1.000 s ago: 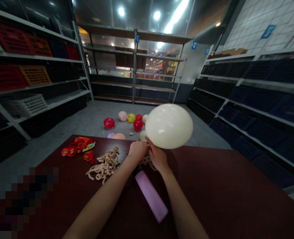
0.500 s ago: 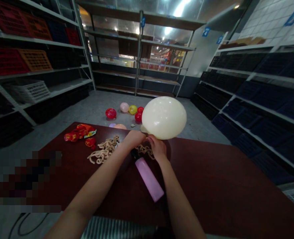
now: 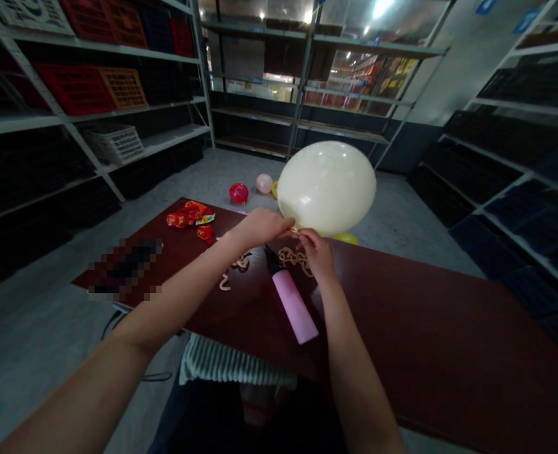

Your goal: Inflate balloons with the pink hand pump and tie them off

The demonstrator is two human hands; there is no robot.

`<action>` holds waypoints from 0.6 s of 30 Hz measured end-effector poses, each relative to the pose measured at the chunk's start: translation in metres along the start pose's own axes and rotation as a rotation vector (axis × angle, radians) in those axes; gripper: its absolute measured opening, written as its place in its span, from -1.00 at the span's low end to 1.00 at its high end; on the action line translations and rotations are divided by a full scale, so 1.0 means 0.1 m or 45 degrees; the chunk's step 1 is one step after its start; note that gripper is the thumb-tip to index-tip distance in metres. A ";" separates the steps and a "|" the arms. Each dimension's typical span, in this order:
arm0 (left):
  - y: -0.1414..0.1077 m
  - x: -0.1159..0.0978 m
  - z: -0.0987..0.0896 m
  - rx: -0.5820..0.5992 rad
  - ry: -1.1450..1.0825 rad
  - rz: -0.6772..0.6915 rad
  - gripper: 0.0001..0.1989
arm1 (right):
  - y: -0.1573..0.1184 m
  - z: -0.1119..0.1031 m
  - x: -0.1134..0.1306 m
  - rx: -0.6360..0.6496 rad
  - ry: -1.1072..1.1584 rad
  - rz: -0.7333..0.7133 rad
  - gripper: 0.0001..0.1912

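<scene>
A large inflated cream balloon [image 3: 326, 188] hangs over the far edge of the dark red table [image 3: 401, 315]. At its neck my left hand [image 3: 270, 227] and my right hand [image 3: 316, 252] meet, fingers pinched on the neck close together. Below the hands, a pink bottle-shaped object [image 3: 295, 307] with a black end lies on the table. Beige curled pieces [image 3: 294, 258] lie beyond it, and more beige pieces [image 3: 241, 261] are partly hidden by my left forearm.
Red and orange wrappers [image 3: 188, 215] lie at the table's far left, near a pixelated dark object [image 3: 132, 268]. On the floor beyond are a red balloon [image 3: 238, 193] and a pink balloon [image 3: 264, 183]. Shelves with crates [image 3: 77, 88] stand on both sides.
The view has shifted, so the table sits lower right of the shelves. The cream balloon looks larger and nearer, still held at its neck. A yellow balloon now shows beneath it.
</scene>
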State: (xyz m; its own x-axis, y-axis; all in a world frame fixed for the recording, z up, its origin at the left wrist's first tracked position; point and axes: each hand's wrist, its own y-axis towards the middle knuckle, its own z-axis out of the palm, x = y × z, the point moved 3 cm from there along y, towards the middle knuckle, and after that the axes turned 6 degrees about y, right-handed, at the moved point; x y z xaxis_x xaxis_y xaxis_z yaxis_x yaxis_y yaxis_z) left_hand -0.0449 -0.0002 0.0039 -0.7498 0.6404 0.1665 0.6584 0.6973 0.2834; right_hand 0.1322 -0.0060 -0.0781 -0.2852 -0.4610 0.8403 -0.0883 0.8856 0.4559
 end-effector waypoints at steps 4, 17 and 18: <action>-0.16 0.12 0.21 -0.114 -0.307 -0.300 -0.75 | 0.01 -0.06 -0.05 -0.174 0.069 -0.032 -0.71; 0.17 -0.48 0.79 0.447 -0.266 -0.152 -0.83 | 0.02 -0.18 -0.16 -0.416 0.057 -0.001 -0.70; 0.19 -0.48 0.82 0.466 -0.254 -0.162 -0.83 | 0.01 -0.18 -0.16 -0.410 0.044 -0.007 -0.70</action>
State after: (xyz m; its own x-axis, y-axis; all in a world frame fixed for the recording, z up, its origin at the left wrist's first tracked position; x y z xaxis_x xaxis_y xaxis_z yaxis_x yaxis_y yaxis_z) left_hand 0.0086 0.0087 -0.0762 -0.8226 0.5669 -0.0442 0.5686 0.8196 -0.0696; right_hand 0.1538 0.0017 -0.0857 -0.2525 -0.4722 0.8445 0.2181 0.8226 0.5252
